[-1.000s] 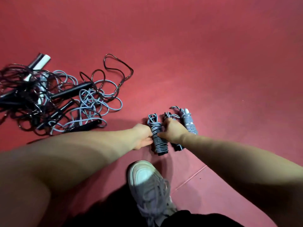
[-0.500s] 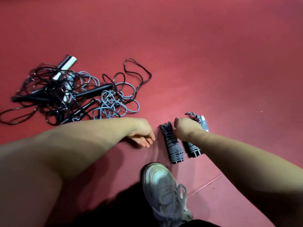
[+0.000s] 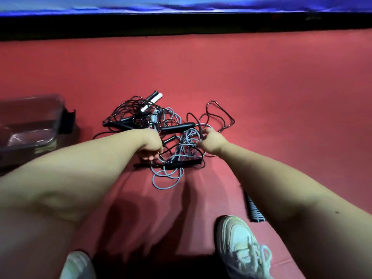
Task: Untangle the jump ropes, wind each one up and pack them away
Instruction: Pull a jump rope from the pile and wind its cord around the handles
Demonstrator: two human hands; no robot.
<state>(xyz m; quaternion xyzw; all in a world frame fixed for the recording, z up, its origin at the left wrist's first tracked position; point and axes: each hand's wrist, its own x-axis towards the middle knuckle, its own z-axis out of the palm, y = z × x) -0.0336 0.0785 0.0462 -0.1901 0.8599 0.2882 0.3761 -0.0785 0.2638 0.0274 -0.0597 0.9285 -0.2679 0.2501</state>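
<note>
Clear bin (image 3: 30,109), far left: cut by the edge. Wound rope (image 3: 254,210), near right: mostly behind forearm (image 3: 281,178). Left hand (image 3: 151,146): fingers hidden, blurred.

Red matte floor covering (image 3: 271,77) is filling the view from 9 through 6 to 3 o'clock. It is reading brightest around the centre and dimming toward 12. Flat black band (image 3: 181,25) is running edge to edge at 12, meeting the floor. Glossy blue strip (image 3: 181,5) is sitting just above the band, catching pale highlights. Soft overlapping shadows are lying on the floor at 6.
</note>
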